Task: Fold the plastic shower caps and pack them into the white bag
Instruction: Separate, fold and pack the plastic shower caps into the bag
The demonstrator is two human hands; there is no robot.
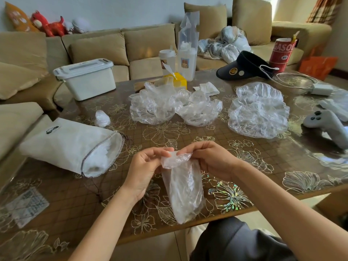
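A clear plastic shower cap (pixel 183 187), folded into a long narrow strip, hangs above the table's near edge. My left hand (pixel 146 170) and my right hand (pixel 211 159) both pinch its top end, fingers curled on the plastic. The white drawstring bag (pixel 62 146) lies on its side at the left, its mouth open toward me with folded caps inside. Several unfolded caps lie farther back: two crumpled ones (pixel 152 108) in the middle and a flat stack (pixel 258 113) at the right. A small folded cap (pixel 102 118) sits behind the bag.
A white lidded box (pixel 86 78) stands at the back left. A yellow tissue box (pixel 177 80), cups, a black visor (pixel 244 66), a charger cable (pixel 301 83) and a grey game controller (pixel 327 123) crowd the back and right of the table (pixel 244 166).
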